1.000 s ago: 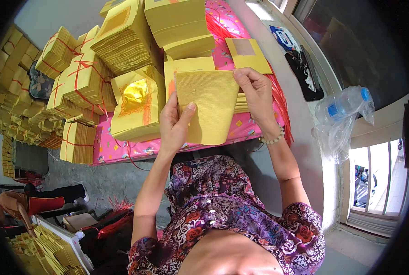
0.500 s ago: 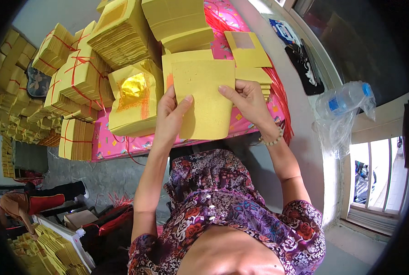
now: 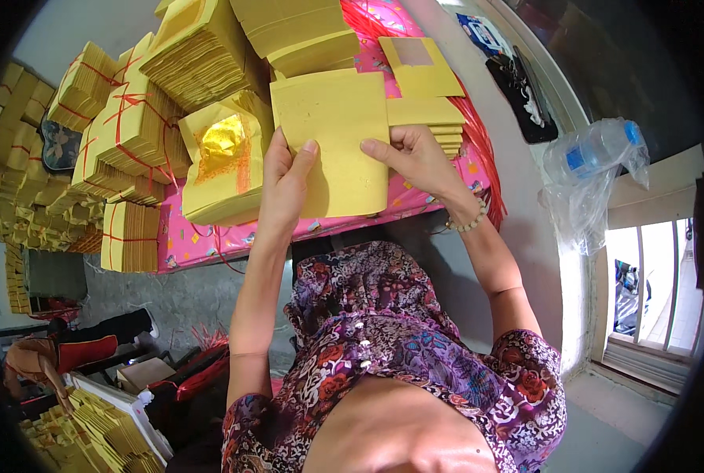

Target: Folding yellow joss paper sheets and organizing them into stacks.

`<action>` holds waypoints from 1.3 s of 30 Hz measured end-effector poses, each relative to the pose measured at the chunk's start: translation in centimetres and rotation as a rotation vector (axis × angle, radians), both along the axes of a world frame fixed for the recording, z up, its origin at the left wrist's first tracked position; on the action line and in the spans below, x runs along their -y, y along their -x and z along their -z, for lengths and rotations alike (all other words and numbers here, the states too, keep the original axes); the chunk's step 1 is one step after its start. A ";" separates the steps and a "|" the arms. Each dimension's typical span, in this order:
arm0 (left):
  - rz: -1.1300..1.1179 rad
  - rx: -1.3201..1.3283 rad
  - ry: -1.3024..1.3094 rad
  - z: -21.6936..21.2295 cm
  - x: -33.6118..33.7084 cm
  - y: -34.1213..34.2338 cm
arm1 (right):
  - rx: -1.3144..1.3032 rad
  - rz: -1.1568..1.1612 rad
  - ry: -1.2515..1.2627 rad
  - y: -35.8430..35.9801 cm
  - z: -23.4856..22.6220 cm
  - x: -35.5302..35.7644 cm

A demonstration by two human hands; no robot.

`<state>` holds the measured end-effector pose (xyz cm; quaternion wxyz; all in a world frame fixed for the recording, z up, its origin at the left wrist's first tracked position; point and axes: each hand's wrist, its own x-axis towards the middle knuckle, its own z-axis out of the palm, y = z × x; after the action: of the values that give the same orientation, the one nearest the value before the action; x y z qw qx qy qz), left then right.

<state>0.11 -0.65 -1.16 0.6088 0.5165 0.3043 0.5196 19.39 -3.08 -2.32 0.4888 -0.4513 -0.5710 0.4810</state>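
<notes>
A yellow paper sheet [image 3: 332, 118], perhaps several together, is held between my two hands above the table's near edge. My left hand [image 3: 286, 175] pinches its left side, thumb on top. On its right edge, my right hand [image 3: 417, 162] closes with the thumb on the face and the fingers curled behind. Left of my left hand sits a thick stack of yellow paper [image 3: 222, 209] with a gold foil square [image 3: 224, 138] on top. Beyond my right hand lie stepped yellow sheets [image 3: 427, 116] and a yellow sheet with a pale square [image 3: 415, 55].
Bundles of yellow paper [image 3: 135, 126] tied with red string crowd the left. A pink patterned cover [image 3: 186, 252] lies on the table. Red strands [image 3: 482, 150] hang at its right edge. A plastic bottle [image 3: 596, 158] stands out at right. Another person [image 3: 40, 359] works at lower left.
My hands and the yellow sheet have shifted slightly up and left in the picture. The sheet stays gripped on both sides. The surroundings have shifted a little with the view.
</notes>
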 end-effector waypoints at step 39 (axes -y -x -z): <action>-0.085 -0.048 -0.037 0.2 -4.0 -1.1 | -0.034 0.004 0.195 0.5 1.6 1.6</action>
<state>1.24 3.35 -1.41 0.5691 0.5263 0.3309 0.5382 18.85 -4.70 -3.89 0.4531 -0.4896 -0.5121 0.5410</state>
